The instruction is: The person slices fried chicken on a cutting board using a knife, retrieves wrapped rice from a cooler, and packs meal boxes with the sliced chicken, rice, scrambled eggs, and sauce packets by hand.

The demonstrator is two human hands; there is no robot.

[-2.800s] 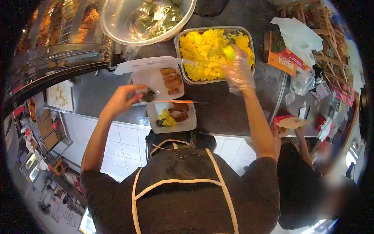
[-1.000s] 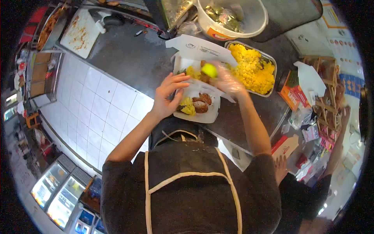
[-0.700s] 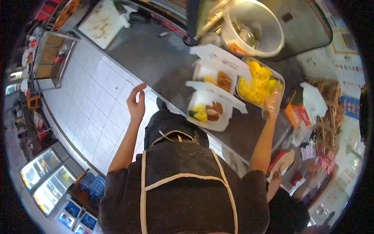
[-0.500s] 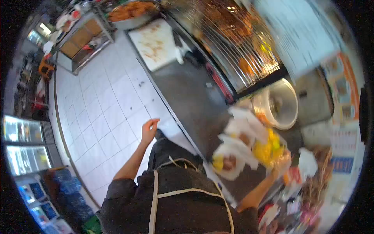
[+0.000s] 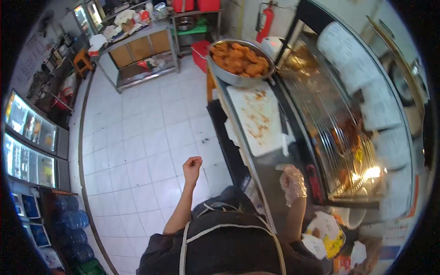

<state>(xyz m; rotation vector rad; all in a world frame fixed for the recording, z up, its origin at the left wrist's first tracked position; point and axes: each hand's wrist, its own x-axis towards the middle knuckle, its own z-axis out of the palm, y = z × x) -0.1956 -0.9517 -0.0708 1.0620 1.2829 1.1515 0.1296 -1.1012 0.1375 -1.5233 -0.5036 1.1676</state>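
Note:
My bare left hand (image 5: 192, 168) is raised over the tiled floor, its fingers curled together; anything inside them is too small to make out. My right hand (image 5: 292, 183), in a clear plastic glove, hovers over the dark counter (image 5: 270, 172) with its fingers bent and apart, holding nothing visible. Just beyond it lies a white cutting board (image 5: 259, 123) with brown crumbs, a white handle (image 5: 285, 143) at its edge. A steel bowl (image 5: 250, 84) of fried pieces (image 5: 239, 59) stands behind the board. Behind my right forearm are white boxes (image 5: 323, 225) and yellow food (image 5: 334, 245).
A lit display case (image 5: 339, 137) with metal racks lines the counter's right side. White floor tiles (image 5: 137, 156) lie to the left, with fridges (image 5: 32, 142) and water bottles (image 5: 75, 220) beyond. A metal-framed table (image 5: 142, 50) and a red extinguisher (image 5: 265, 22) stand farther back.
The view has swung left along the counter, toward the board and bowl. My right hand has left the yellow food and the yellow-green object; my left hand has moved away from the boxes.

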